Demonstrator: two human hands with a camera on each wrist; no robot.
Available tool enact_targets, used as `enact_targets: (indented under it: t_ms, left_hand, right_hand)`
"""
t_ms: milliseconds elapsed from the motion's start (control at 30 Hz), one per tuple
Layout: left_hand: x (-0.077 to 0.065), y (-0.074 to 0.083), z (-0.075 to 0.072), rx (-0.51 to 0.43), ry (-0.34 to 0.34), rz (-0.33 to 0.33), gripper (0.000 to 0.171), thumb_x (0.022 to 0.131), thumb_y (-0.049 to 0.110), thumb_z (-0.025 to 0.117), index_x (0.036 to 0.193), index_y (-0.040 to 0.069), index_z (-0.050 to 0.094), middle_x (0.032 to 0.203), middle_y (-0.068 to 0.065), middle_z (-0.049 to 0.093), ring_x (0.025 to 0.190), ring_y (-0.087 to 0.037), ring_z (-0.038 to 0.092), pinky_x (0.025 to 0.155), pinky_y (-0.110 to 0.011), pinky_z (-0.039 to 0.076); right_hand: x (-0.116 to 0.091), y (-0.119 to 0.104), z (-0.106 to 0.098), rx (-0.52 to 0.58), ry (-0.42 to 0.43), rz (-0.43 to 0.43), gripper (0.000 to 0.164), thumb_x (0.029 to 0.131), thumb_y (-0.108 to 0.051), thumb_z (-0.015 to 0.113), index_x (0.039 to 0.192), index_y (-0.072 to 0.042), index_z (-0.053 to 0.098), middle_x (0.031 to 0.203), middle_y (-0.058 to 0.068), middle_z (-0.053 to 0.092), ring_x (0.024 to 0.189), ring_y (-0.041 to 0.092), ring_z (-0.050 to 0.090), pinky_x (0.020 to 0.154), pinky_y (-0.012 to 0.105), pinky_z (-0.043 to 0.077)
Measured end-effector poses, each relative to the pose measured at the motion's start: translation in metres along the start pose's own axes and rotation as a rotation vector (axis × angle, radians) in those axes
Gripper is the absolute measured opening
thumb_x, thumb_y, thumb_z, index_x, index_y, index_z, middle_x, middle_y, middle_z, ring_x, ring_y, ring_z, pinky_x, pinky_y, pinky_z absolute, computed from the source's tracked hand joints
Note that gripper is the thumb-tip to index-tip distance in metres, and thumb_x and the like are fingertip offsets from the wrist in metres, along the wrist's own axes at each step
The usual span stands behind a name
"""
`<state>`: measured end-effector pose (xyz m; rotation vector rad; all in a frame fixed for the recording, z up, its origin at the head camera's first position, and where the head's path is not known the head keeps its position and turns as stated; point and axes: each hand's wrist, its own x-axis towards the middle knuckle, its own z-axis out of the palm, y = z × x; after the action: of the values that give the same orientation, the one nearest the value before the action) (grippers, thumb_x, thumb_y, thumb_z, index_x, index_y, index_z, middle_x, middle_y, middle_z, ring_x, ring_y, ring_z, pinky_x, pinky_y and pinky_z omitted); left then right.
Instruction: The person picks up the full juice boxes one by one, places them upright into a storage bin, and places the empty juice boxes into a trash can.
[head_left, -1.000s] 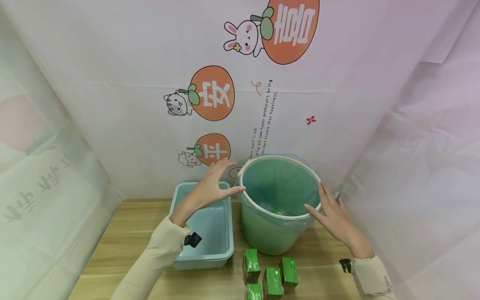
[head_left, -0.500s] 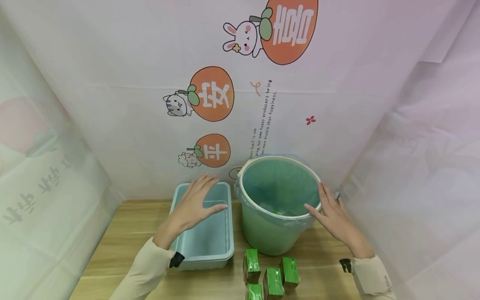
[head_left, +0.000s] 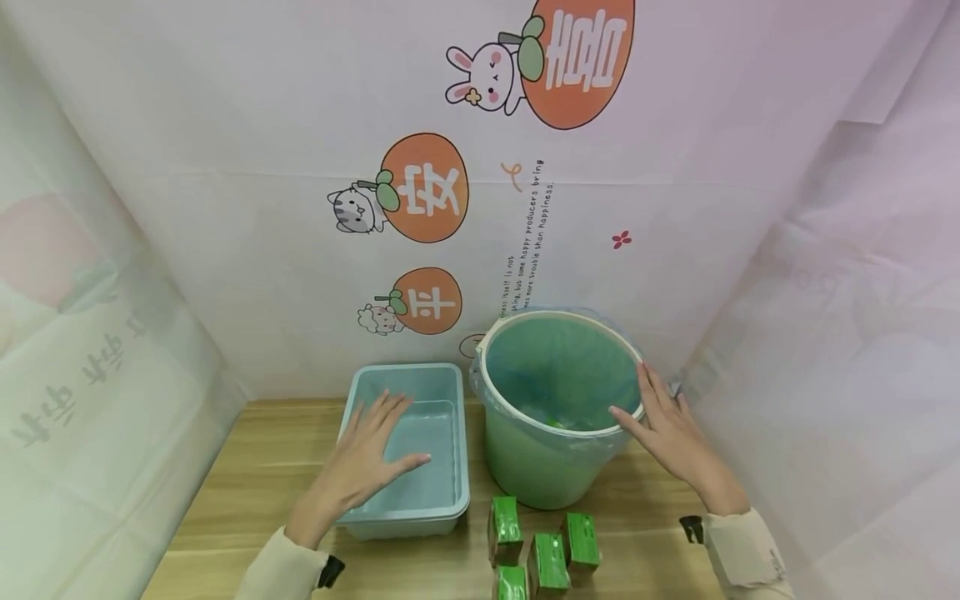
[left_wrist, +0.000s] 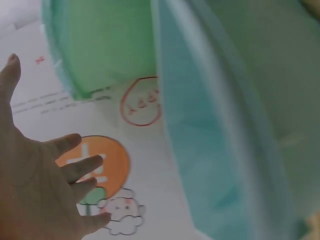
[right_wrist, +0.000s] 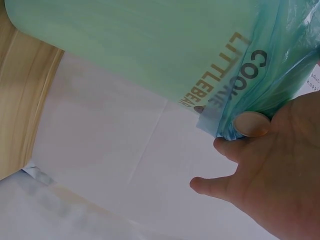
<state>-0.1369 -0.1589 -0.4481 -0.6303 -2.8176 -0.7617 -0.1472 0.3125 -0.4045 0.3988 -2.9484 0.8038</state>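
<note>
My left hand hovers over the pale blue plastic basin, fingers spread and holding nothing. In the left wrist view that hand shows its palm and extended fingers, apart from the basin's side. My right hand rests at the right rim of the light green trash can, its fingers fairly straight. A thin bluish plastic bag lines the can and folds over its rim. In the right wrist view, the right hand lies beside a round wooden knob.
Several small green-topped boxes stand on the wooden table in front of the can. A small bright green thing lies down inside the can. A white printed cloth hangs behind and at both sides.
My left hand has moved away from the can's left rim, leftward and back toward me, over the basin. The right hand has stayed at the rim.
</note>
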Motion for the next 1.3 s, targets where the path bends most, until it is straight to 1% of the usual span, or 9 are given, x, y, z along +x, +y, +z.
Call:
enact_targets:
  t_ms: [133,300,500,667,800,900,1000,1200,1300]
  left_hand:
    - [-0.012,-0.01,0.017,0.025,0.022,0.002,0.094,0.095,0.069,0.064,0.166,0.014,0.036,0.168,-0.013,0.039,0.16,-0.038,0.022,0.127,-0.066,0.007]
    - [-0.026,-0.021,0.036,0.047,0.066,0.006,0.093,0.094,0.066,0.067,0.165,0.013,0.038,0.166,-0.017,0.041,0.157,-0.042,0.028,0.124,-0.072,0.012]
    - [-0.046,-0.035,0.051,0.074,0.085,-0.023,0.091,0.093,0.067,0.068,0.162,0.012,0.043,0.162,-0.021,0.044,0.153,-0.045,0.034,0.119,-0.077,0.021]
    - [-0.057,-0.044,0.061,0.104,0.121,-0.031,0.094,0.09,0.065,0.072,0.161,0.01,0.043,0.163,-0.023,0.043,0.152,-0.046,0.036,0.118,-0.076,0.022]
    - [-0.063,-0.049,0.064,0.147,0.181,-0.012,0.095,0.088,0.066,0.074,0.159,0.01,0.045,0.161,-0.023,0.046,0.149,-0.046,0.041,0.115,-0.077,0.026]
    - [-0.068,-0.051,0.064,0.175,0.203,-0.011,0.095,0.087,0.067,0.073,0.157,0.009,0.047,0.159,-0.024,0.048,0.147,-0.046,0.043,0.111,-0.078,0.032]
    - [-0.072,-0.053,0.062,0.176,0.201,-0.026,0.094,0.087,0.067,0.074,0.157,0.009,0.047,0.159,-0.025,0.048,0.147,-0.048,0.042,0.108,-0.081,0.034]
    - [-0.081,-0.058,0.059,0.176,0.209,-0.034,0.095,0.084,0.064,0.078,0.156,0.008,0.048,0.158,-0.026,0.048,0.147,-0.048,0.041,0.109,-0.081,0.031]
    - [-0.084,-0.06,0.056,0.176,0.19,-0.055,0.096,0.083,0.062,0.081,0.156,0.009,0.047,0.161,-0.026,0.043,0.148,-0.05,0.04,0.11,-0.081,0.031]
  right_hand:
    - [0.0,0.0,0.0,-0.004,-0.004,-0.002,0.097,0.11,-0.053,0.051,0.167,-0.004,-0.01,0.175,0.021,-0.011,0.157,0.054,0.005,0.122,0.073,-0.007]
    - [-0.001,0.001,0.0,-0.003,-0.005,-0.002,0.097,0.109,-0.053,0.051,0.168,-0.004,-0.01,0.175,0.02,-0.012,0.157,0.054,0.004,0.122,0.072,-0.007]
    - [0.0,0.002,0.002,-0.004,-0.005,-0.002,0.097,0.11,-0.051,0.052,0.168,-0.004,-0.01,0.175,0.02,-0.011,0.157,0.054,0.004,0.122,0.073,-0.006]
    - [0.0,0.004,0.002,0.0,0.007,-0.004,0.097,0.109,-0.051,0.052,0.168,-0.005,-0.01,0.175,0.02,-0.011,0.158,0.053,0.004,0.122,0.073,-0.006]
    - [0.0,0.004,0.003,0.006,0.006,-0.005,0.097,0.109,-0.05,0.053,0.168,-0.006,-0.01,0.176,0.019,-0.012,0.158,0.052,0.003,0.122,0.073,-0.006]
    - [0.0,0.004,0.003,0.011,0.007,-0.01,0.097,0.11,-0.05,0.053,0.168,-0.005,-0.01,0.175,0.02,-0.012,0.158,0.052,0.002,0.121,0.074,-0.006]
    - [0.0,0.004,0.004,0.014,0.012,-0.012,0.097,0.11,-0.05,0.053,0.168,-0.005,-0.01,0.175,0.02,-0.011,0.158,0.053,0.003,0.121,0.074,-0.007]
    - [0.0,0.006,0.004,0.006,0.014,-0.012,0.097,0.109,-0.052,0.052,0.168,-0.006,-0.01,0.175,0.019,-0.011,0.158,0.052,0.003,0.122,0.073,-0.007]
    - [0.001,0.006,0.004,0.006,0.013,-0.012,0.097,0.109,-0.051,0.052,0.168,-0.006,-0.01,0.175,0.02,-0.011,0.158,0.053,0.003,0.121,0.074,-0.006]
